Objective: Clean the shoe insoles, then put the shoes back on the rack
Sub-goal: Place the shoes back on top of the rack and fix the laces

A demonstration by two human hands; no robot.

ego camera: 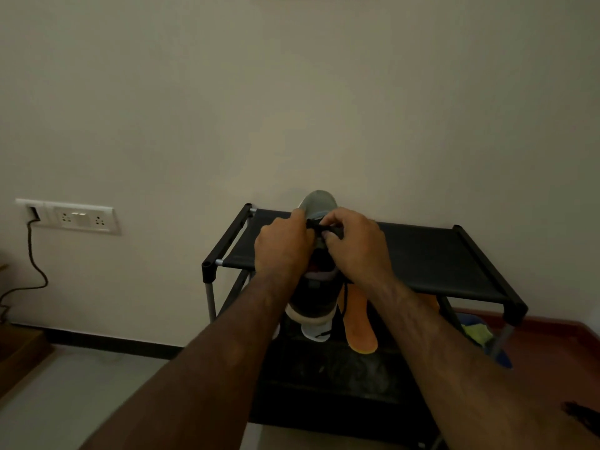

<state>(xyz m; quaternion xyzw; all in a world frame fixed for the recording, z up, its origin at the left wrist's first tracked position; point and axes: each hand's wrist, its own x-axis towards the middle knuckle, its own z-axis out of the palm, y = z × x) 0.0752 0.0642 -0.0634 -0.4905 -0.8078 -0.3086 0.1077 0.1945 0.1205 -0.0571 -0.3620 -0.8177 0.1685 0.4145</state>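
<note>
A grey and black shoe [317,203] is held up over the top shelf of the black shoe rack [431,254], toe pointing at the wall. My left hand [281,245] and my right hand [355,245] both pinch the black lace [319,226] above the shoe's tongue. The hands hide most of the shoe's upper. An orange insole [358,326] lies below on a lower shelf, to the right of the shoe's heel. Part of a second, white-soled shoe [313,331] shows under the heel.
The rack stands against a plain wall. A wall socket panel [74,217] with a plugged-in cable [31,264] is at the left. A blue tub with a green cloth [475,332] sits right of the rack. A dark mat [341,384] lies in front.
</note>
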